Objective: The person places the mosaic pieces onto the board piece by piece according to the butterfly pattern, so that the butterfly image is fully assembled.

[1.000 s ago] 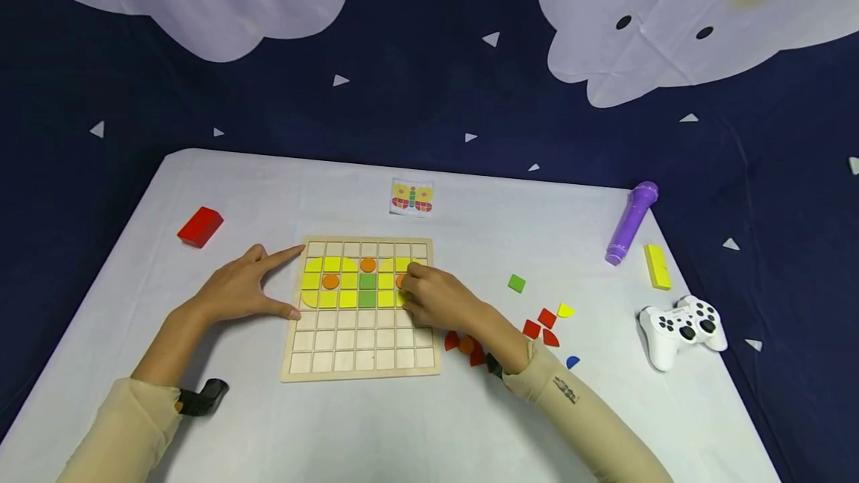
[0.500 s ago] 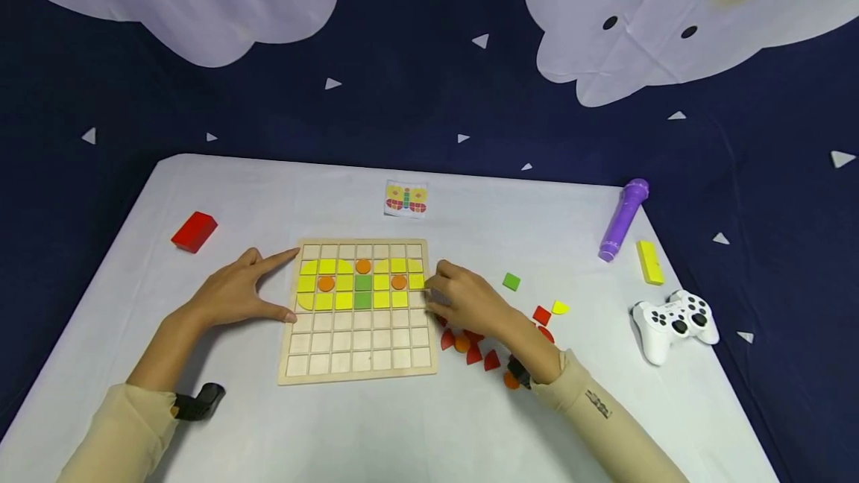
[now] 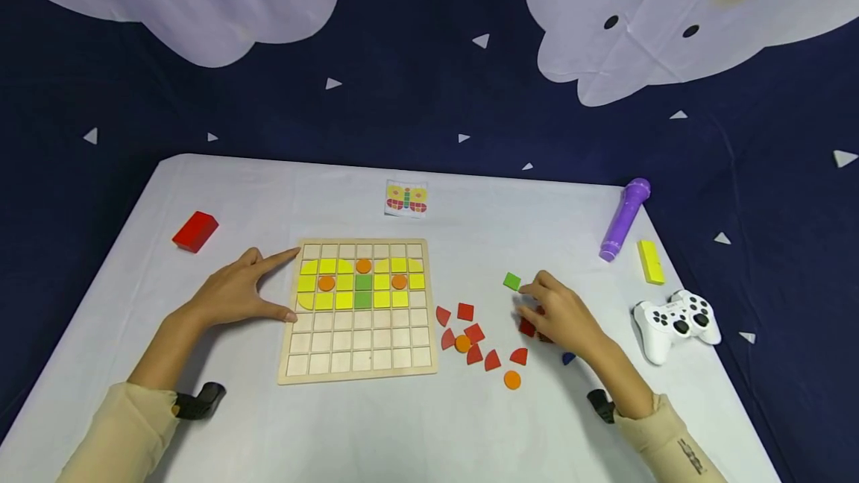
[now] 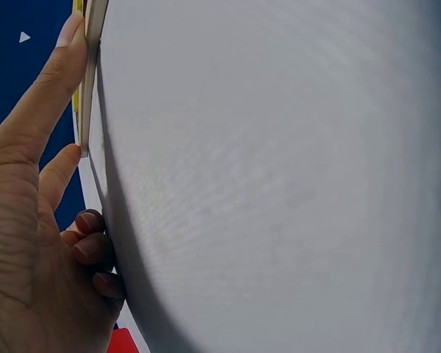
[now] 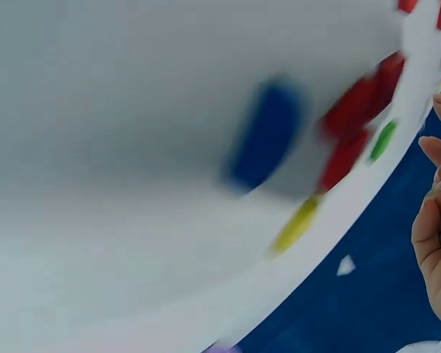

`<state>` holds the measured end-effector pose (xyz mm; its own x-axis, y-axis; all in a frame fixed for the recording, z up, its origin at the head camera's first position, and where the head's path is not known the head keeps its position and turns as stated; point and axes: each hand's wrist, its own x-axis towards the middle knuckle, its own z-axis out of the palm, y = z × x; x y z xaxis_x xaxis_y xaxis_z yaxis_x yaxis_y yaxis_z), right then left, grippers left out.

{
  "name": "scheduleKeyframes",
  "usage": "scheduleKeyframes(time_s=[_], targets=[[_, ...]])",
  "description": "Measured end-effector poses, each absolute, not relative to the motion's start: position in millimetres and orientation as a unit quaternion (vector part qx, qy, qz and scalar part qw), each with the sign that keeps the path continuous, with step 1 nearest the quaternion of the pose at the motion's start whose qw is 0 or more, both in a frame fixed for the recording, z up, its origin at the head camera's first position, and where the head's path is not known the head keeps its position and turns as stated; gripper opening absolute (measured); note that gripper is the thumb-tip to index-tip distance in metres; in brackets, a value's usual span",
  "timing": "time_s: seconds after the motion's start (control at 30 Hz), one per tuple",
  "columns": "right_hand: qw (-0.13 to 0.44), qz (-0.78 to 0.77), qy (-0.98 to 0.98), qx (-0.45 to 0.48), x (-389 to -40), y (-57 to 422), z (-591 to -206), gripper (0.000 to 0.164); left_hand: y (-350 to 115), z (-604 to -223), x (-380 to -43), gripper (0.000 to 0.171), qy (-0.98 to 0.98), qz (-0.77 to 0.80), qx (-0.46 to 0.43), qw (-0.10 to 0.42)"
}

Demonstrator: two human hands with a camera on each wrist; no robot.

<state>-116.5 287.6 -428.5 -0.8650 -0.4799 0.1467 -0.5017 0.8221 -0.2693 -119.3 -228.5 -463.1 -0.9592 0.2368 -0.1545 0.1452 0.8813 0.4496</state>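
Observation:
A wooden grid board [image 3: 357, 377] lies on the table, with yellow pieces [image 3: 323, 300], orange discs [image 3: 363, 266] and green squares [image 3: 363, 282] in its upper cells. At its left edge, my left hand [image 3: 231, 291] touches the frame with spread thumb and index finger; the left wrist view shows the other fingers curled in. Off to the right, my right hand [image 3: 567, 319] hovers over loose pieces, close to a green square [image 3: 512, 281] and partly covering red pieces [image 3: 527, 327]. Its fingers are loosely bent, with nothing visible between them. A yellow quarter piece [image 5: 295, 224] shows in the right wrist view.
Between board and right hand lie several red pieces [image 3: 473, 332] and orange discs [image 3: 512, 379]. A butterfly pattern card [image 3: 406, 199] is behind the board. Around the edges are a red block [image 3: 195, 232], purple microphone [image 3: 625, 220], yellow block [image 3: 651, 262] and white game controller [image 3: 676, 325].
My right hand has left the board's right side and moved right over the loose pieces, uncovering the right-hand yellow pieces and an orange disc. The left hand stays at the board's edge.

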Motion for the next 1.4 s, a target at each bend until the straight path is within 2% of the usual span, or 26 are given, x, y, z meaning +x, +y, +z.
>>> scheduleKeyframes(time_s=[0.2, 0.4, 0.73, 1.07, 1.4], targets=[[0.048, 0.142, -0.969, 0.198, -106.4, 326.3, -433.1, 0.027, -226.6, -462.0, -120.8, 0.117, 0.965, 0.22, 0.098, 0.108], [0.055, 0.132, -0.974, 0.175, -106.0, 345.1, -439.7, 0.029, -227.9, -462.5, -119.7, 0.116, 0.965, 0.221, 0.095, 0.109], [0.036, 0.144, -0.975, 0.167, -109.1, 348.1, -443.3, 0.029, -231.1, -464.3, -117.9, 0.118, 0.966, 0.216, 0.096, 0.104], [0.039, 0.153, -0.975, 0.159, -110.8, 348.1, -444.7, 0.022, -227.3, -462.6, -119.4, 0.115, 0.965, 0.22, 0.1, 0.099], [0.036, 0.169, -0.97, 0.169, -119.2, 354.3, -449.4, 0.024, -227.5, -462.0, -118.5, 0.115, 0.965, 0.22, 0.099, 0.102]])
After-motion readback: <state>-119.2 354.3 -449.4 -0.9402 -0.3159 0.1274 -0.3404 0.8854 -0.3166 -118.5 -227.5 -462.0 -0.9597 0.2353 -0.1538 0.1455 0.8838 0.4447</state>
